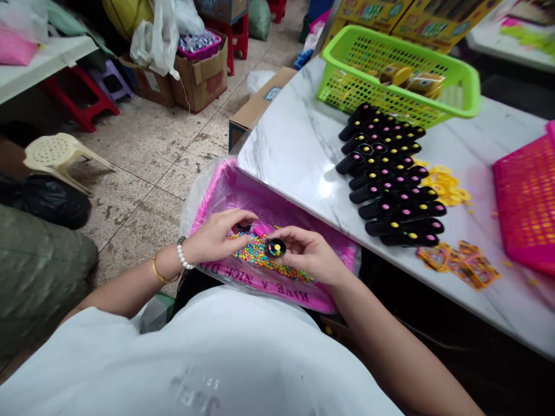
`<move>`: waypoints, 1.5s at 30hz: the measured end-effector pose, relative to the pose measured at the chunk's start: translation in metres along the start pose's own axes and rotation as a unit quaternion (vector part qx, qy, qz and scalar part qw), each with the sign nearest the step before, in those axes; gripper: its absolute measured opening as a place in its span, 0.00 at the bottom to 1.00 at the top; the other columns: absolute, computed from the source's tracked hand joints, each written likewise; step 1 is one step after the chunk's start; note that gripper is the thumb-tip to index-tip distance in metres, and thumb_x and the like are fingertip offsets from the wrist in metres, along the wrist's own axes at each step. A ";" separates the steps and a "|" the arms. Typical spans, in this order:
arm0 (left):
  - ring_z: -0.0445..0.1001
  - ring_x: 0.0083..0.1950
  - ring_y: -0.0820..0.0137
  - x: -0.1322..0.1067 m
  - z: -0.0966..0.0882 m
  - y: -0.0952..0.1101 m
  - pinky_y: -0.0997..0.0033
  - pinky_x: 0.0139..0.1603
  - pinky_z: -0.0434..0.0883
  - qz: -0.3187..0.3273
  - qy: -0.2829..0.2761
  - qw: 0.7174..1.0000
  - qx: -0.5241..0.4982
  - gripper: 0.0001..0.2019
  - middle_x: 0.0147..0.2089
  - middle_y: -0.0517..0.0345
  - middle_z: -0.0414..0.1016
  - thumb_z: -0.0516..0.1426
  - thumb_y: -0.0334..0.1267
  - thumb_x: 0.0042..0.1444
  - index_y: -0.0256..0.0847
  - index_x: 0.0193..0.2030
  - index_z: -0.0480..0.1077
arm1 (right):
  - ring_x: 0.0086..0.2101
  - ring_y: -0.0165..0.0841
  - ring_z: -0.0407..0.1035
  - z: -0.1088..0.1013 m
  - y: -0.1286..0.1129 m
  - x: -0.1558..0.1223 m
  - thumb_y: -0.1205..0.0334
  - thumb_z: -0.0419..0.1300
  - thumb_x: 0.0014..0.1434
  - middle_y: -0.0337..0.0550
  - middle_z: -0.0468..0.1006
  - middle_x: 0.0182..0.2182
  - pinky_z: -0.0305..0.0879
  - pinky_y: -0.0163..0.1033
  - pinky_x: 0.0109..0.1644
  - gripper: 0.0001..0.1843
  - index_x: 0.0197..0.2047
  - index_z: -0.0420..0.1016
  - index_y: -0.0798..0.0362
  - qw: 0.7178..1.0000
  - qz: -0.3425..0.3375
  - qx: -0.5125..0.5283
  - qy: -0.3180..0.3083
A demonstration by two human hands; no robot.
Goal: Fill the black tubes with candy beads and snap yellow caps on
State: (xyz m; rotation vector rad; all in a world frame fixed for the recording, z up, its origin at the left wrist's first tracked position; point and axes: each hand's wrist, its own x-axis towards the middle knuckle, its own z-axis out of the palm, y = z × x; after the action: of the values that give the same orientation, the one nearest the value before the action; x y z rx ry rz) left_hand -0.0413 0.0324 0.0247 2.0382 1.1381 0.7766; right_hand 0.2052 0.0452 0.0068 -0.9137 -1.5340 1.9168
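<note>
Over a pink plastic basket (208, 199) at my lap, both hands hold small black items. My right hand (310, 254) grips a black tube (270, 255) by its side, its round mouth toward me, with yellow and other colored beads or candies showing inside. My left hand (214, 234) curls its thumb and fingers around a small black round piece (243, 227), partly hidden by the fingers. Between the hands is a bright pink piece (261, 230) whose kind I cannot make out. Loose multicolored little balls (254, 252) cover the basket's bottom.
On the marble-patterned table (295, 156) lie rows of filled black tubes (390, 179), yellow plastic parts (444, 184) and orange printed packets (459, 264). A green basket (399, 107) and a magenta basket (526, 196) stand there too. A cream stool (54, 153) is on the floor left.
</note>
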 end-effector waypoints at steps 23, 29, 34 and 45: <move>0.72 0.30 0.73 0.200 0.058 0.032 0.71 0.36 0.69 -0.007 0.039 0.999 0.031 0.12 0.27 0.62 0.74 0.65 0.34 0.49 0.36 0.41 0.71 | 0.35 0.35 0.76 -0.006 -0.011 -0.057 0.55 0.69 0.52 0.45 0.82 0.35 0.75 0.39 0.40 0.14 0.40 0.78 0.52 0.944 -0.047 -0.045 0.322; 0.75 0.31 0.74 0.182 0.047 0.027 0.72 0.37 0.71 -0.025 0.041 0.999 -0.002 0.19 0.33 0.58 0.79 0.62 0.35 0.54 0.35 0.51 0.68 | 0.38 0.37 0.77 -0.008 0.004 -0.070 0.54 0.69 0.53 0.47 0.82 0.38 0.76 0.42 0.44 0.15 0.42 0.77 0.52 0.938 -0.045 -0.065 0.337; 0.73 0.32 0.73 0.109 -0.005 0.002 0.72 0.36 0.70 -0.041 0.044 0.994 0.087 0.08 0.32 0.55 0.76 0.58 0.37 0.57 0.35 0.40 0.71 | 0.35 0.36 0.77 -0.007 0.009 -0.069 0.55 0.65 0.56 0.46 0.82 0.35 0.75 0.41 0.41 0.11 0.40 0.78 0.52 0.934 -0.040 -0.148 0.323; 0.76 0.41 0.58 0.029 0.016 -0.020 0.62 0.40 0.72 -0.056 -0.194 0.916 0.347 0.09 0.40 0.43 0.76 0.56 0.33 0.56 0.32 0.42 0.72 | 0.37 0.35 0.76 0.005 -0.013 0.018 0.65 0.60 0.59 0.47 0.82 0.40 0.73 0.42 0.43 0.14 0.48 0.75 0.54 0.903 -0.059 -0.411 0.109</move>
State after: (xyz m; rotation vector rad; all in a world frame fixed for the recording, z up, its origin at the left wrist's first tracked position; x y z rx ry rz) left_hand -0.0262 0.0621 0.0046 2.5028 1.3935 -0.1420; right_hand 0.1897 0.0581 0.0170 -1.2700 -2.2187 0.9909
